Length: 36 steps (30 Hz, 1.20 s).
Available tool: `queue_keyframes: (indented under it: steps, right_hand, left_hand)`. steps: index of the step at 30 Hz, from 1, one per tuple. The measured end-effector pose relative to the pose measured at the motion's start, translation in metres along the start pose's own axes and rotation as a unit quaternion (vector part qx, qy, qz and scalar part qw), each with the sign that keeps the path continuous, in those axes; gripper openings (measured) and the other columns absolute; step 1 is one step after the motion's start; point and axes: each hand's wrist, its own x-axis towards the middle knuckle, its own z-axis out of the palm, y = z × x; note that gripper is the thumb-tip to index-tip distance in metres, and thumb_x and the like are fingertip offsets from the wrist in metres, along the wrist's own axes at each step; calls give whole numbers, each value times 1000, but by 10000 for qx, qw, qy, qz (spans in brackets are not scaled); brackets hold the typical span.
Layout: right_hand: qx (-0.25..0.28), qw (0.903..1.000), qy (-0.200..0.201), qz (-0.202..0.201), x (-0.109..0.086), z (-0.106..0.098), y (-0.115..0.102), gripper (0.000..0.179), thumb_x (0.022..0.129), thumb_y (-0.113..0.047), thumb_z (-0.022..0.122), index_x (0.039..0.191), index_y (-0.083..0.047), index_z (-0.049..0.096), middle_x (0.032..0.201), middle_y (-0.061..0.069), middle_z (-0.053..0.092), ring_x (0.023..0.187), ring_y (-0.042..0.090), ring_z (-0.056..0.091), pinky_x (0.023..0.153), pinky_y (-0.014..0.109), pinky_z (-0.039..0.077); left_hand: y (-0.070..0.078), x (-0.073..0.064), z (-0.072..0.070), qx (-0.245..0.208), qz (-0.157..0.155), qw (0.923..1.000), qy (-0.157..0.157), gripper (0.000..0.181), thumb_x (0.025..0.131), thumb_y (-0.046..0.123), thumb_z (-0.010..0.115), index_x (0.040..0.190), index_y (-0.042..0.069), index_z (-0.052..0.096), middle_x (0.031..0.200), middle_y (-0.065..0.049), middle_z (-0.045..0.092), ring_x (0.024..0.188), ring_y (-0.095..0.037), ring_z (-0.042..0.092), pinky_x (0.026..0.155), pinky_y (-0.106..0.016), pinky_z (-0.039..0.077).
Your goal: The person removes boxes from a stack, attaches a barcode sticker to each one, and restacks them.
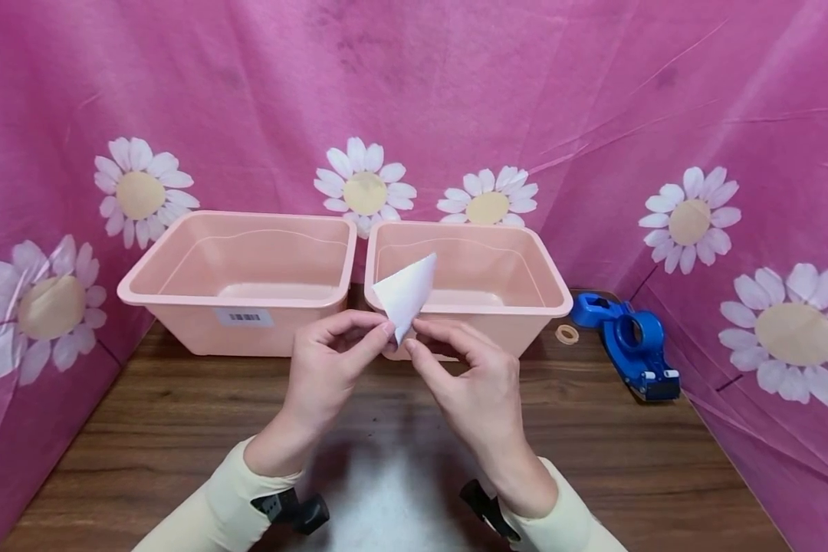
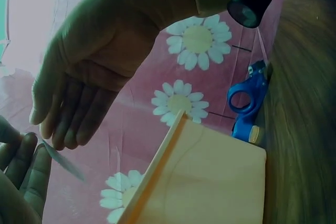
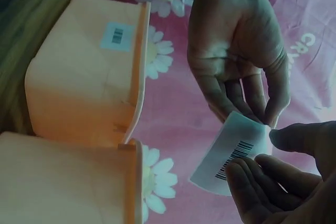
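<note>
A white barcode label (image 1: 407,295) is held up in front of the right-hand tub, its plain side facing the head camera. Printed bars show on its other side, where the label (image 3: 226,156) appears in the right wrist view. My left hand (image 1: 334,376) pinches the lower left of the label between thumb and forefinger. From the other side, my right hand (image 1: 476,383) pinches its lower edge, thumb and forefinger close together. In the left wrist view only a thin sliver of the label (image 2: 65,163) is visible beside the fingertips.
Two pink plastic tubs stand side by side at the back; the left tub (image 1: 248,330) bears a barcode sticker (image 1: 244,317), and the right tub (image 1: 510,326) is behind my hands. Right of them lie a blue tape dispenser (image 1: 635,345) and a small tape roll (image 1: 566,334) on the wooden table (image 1: 593,460).
</note>
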Motion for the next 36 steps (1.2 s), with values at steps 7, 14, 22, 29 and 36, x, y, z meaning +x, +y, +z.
queue_keyframes:
  steps: [7, 14, 22, 29, 36]
  right_hand:
    - [148, 9998, -90, 57, -2, 1, -1, 18, 95, -12, 91, 113, -14, 90, 109, -4, 88, 102, 13, 84, 91, 17, 63]
    - [187, 9997, -133, 89, -2, 1, -2, 16, 95, -14, 91, 111, -16, 90, 107, -5, 88, 103, 12, 84, 91, 18, 63]
    - [268, 9994, -94, 198, -2, 1, -3, 14, 95, -14, 91, 109, -15, 91, 107, -7, 88, 102, 9, 83, 92, 17, 63]
    - [371, 9990, -74, 258, -2, 1, -4, 12, 97, -13, 89, 108, -15, 90, 106, -9, 87, 99, 7, 82, 88, 20, 64]
    - [563, 9977, 34, 372, -1, 2, -1, 7, 97, -10, 88, 104, -13, 90, 100, -3, 88, 90, 6, 79, 81, 17, 63]
  left_hand:
    - [-2, -3, 0, -265, 91, 9991, -325, 15, 95, -15, 75, 107, -25, 72, 88, 10, 82, 81, -7, 81, 82, -26, 70]
    - [-2, -4, 1, -102, 358, 9985, -401, 11, 96, -13, 76, 104, -21, 74, 91, 10, 83, 85, -7, 81, 85, -25, 70]
    - [-6, -5, 3, 177, 786, 9962, -339, 8, 92, -16, 78, 100, -16, 78, 92, 12, 80, 85, -4, 76, 82, -19, 67]
    - [-6, -6, 3, 251, 964, 9946, -285, 7, 92, -15, 78, 99, -14, 78, 92, 13, 78, 85, -4, 74, 81, -17, 66]
    - [-7, -6, 3, 157, 828, 9960, -307, 6, 93, -16, 77, 99, -16, 76, 92, 12, 77, 86, -4, 74, 83, -18, 66]
